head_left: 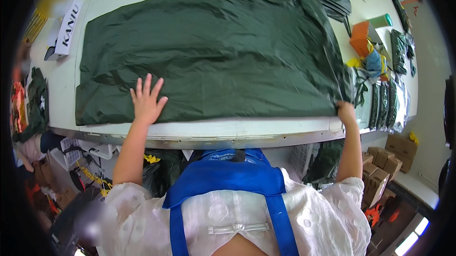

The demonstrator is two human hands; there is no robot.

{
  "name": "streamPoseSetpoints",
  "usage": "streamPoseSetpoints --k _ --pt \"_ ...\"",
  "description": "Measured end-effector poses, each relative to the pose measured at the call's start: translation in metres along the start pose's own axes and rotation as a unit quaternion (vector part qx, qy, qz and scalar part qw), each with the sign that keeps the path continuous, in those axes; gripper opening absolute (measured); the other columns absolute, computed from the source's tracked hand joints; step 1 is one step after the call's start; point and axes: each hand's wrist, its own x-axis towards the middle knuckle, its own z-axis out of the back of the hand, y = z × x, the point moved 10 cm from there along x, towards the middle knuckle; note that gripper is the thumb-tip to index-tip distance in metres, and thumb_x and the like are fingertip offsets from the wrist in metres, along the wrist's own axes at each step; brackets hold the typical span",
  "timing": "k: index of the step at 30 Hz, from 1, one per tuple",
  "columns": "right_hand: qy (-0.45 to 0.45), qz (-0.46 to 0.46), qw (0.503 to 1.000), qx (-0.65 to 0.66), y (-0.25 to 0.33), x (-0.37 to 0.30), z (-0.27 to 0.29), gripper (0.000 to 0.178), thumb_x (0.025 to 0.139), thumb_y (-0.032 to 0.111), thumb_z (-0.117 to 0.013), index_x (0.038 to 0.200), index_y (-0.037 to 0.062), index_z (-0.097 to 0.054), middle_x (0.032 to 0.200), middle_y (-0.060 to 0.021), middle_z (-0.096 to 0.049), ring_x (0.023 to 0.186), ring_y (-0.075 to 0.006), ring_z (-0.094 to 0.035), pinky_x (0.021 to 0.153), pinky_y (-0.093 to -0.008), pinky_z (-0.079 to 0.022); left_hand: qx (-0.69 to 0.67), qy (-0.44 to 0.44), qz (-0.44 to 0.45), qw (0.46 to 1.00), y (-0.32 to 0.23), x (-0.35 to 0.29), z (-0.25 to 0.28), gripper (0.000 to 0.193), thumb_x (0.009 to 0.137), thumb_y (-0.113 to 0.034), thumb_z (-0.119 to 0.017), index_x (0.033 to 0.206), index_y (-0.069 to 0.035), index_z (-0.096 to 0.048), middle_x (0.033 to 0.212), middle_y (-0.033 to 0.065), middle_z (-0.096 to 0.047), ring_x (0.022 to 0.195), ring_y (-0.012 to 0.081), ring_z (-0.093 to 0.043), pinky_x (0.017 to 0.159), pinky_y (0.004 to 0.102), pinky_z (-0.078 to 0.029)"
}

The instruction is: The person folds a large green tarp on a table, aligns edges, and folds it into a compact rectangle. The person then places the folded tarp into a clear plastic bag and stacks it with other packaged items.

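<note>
- Grip of the left hand: wide, the fingers fanned apart and laid flat, palm down, on the dark green fabric, near its front edge and left of its middle.
- Grip of the right hand: narrow, the fingers curled in on the front right corner of the fabric and holding its edge; the fingertips are partly hidden.
- Left forearm reaches forward from the lower edge of the view, slanting slightly inward, the fingers pointing away from the body.
- Right forearm rises nearly straight to the corner, the hand just beyond the front edge of the worktop, well apart from the left.
- The fabric lies spread across the middle of the worktop, creased, its front edge running roughly along the worktop's own.
- White box: on the worktop to the left of the fabric, a dark object at its near end; the contents cannot be told.
- Orange box: to the right, beside a blue and yellow bundle.
- Clear-wrapped packets: dark green goods inside, lined up on the right.
- Cardboard cartons: grouped below at the right, contents hidden.
</note>
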Motion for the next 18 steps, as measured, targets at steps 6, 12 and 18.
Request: streamPoseSetpoints --k 6,12,18 --pt "-0.067 0.028 0.992 0.099 0.178 0.000 0.110 0.050 0.071 0.003 -0.059 0.120 0.0072 -0.056 0.120 -0.0149 -0.057 0.111 -0.0351 -0.054 0.095 -0.0383 -0.043 -0.023 0.015 0.011 1.000 -0.011 -0.041 0.006 0.061 0.080 -0.048 -0.063 0.137 -0.034 -0.046 0.151 0.0066 -0.027 0.138 0.0376 -0.021 0.105 0.0652 -0.018" --pt "-0.077 0.207 0.974 -0.052 0.378 0.008 0.007 0.063 0.082 0.033 -0.063 0.140 0.0201 -0.043 0.152 -0.0111 -0.025 0.141 -0.0389 -0.016 0.111 -0.0596 -0.008 -0.036 0.026 0.007 0.999 -0.011 -0.033 0.011 0.062 0.080 -0.049 -0.062 0.138 -0.034 -0.044 0.151 0.0064 -0.027 0.138 0.0351 -0.021 0.106 0.0627 -0.019" --pt "-0.070 0.211 0.971 -0.088 0.369 -0.005 -0.024 0.061 0.085 0.035 -0.056 0.141 0.0176 -0.041 0.153 -0.0148 -0.022 0.140 -0.0400 -0.017 0.110 -0.0619 -0.006 -0.191 0.031 -0.055 0.980 0.033 -0.073 0.001 0.059 0.089 -0.035 -0.055 0.143 -0.023 -0.036 0.152 0.0078 -0.027 0.139 0.0301 -0.025 0.114 0.0470 -0.018"
